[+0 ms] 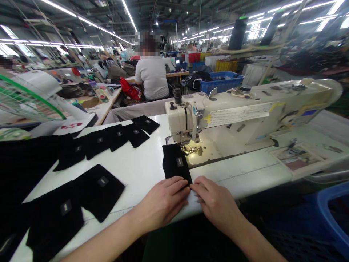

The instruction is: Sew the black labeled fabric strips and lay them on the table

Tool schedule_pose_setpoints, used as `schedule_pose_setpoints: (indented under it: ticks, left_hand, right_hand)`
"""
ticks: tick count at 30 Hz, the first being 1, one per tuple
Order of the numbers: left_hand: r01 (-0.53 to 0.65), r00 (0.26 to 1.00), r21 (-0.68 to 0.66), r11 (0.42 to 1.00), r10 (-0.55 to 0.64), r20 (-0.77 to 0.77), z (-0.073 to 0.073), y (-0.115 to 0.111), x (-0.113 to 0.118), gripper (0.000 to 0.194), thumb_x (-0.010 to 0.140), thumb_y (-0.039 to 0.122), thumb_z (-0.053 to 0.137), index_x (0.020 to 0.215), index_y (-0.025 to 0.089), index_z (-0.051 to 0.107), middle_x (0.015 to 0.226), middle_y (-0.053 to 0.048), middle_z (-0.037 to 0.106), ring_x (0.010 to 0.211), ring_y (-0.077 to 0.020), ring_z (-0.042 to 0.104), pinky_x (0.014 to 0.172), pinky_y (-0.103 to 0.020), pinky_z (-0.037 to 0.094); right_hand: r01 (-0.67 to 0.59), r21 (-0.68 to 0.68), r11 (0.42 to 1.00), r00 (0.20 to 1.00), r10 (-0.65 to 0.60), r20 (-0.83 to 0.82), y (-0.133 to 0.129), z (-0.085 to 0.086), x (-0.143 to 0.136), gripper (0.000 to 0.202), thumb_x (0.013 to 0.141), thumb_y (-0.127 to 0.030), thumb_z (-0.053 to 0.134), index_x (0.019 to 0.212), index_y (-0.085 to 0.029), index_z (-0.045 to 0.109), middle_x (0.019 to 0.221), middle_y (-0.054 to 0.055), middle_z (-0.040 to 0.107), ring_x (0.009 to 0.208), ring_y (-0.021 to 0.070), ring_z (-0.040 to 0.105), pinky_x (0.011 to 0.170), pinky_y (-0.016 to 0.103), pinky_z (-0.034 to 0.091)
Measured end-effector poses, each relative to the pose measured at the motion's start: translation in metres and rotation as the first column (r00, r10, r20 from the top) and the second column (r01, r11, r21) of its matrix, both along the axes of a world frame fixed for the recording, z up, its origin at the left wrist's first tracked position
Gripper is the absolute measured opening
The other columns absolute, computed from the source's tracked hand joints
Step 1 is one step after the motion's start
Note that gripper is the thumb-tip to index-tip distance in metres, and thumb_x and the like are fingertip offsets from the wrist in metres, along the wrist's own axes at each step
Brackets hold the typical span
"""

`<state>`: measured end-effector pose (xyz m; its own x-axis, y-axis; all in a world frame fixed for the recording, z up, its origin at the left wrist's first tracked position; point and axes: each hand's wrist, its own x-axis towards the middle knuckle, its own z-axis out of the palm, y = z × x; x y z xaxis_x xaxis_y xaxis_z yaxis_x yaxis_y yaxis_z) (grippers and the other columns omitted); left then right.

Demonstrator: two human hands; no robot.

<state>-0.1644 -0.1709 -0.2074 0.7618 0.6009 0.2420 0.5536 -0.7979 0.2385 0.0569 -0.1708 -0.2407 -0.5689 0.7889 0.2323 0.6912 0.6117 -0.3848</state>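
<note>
The left hand lays fingers pressed together over the rectangular black labelled fabric piece; the right hand's pinch its near corner, apparently keeping it aligned at the cream metal sewing machine.

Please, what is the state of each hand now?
Left hand: fingers on the black cloth; grip cannot be told.
Right hand: fingertips at the cloth's near corner; grip unclear.

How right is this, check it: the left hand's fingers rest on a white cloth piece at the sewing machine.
The colour is wrong: in the head view, the left hand's fingers rest on a black cloth piece at the sewing machine.
</note>
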Motion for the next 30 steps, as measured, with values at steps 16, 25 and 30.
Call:
schedule_pose_setpoints:
  ticks: [16, 25, 30]
  left_hand:
    - [-0.042, 0.999, 0.0, 0.999, 0.042, 0.018, -0.004, 0.038, -0.009, 0.027, 0.101, 0.025, 0.048, 0.12, 0.016, 0.064, 0.119, -0.014, 0.065, 0.116, -0.0267, 0.06, 0.095, -0.042, 0.057]
    - [-0.067, 0.998, 0.016, 0.998, 0.067, 0.021, -0.005, 0.057, -0.013, 0.029, 0.101, 0.026, 0.049, 0.121, 0.015, 0.067, 0.121, -0.014, 0.066, 0.115, -0.0262, 0.061, 0.096, -0.043, 0.058]
    - [-0.081, 0.996, 0.048, 0.996, 0.079, 0.038, -0.005, 0.068, -0.016, 0.028, 0.099, 0.026, 0.053, 0.118, 0.015, 0.07, 0.12, -0.014, 0.067, 0.114, -0.0267, 0.062, 0.093, -0.043, 0.059]
  right_hand:
    - [0.053, 0.06, 0.997, 0.996, -0.058, 0.072, 0.041, 0.003, -0.014, 0.03, 0.09, -0.007, 0.055, 0.112, -0.021, 0.069, 0.109, 0.005, 0.066, 0.088, 0.018, 0.066, 0.066, 0.026, 0.049]
    - [0.096, 0.112, 0.989, 0.993, -0.104, 0.063, 0.046, 0.002, -0.014, 0.043, 0.091, -0.005, 0.047, 0.128, -0.019, 0.063, 0.116, 0.009, 0.066, 0.089, 0.0192, 0.068, 0.066, 0.026, 0.052]
    - [0.313, 0.291, 0.904, 0.947, -0.276, -0.163, 0.01, 0.024, 0.026, 0.034, 0.099, -0.015, 0.044, 0.128, -0.019, 0.061, 0.111, 0.009, 0.069, 0.082, 0.0175, 0.069, 0.066, 0.026, 0.053]
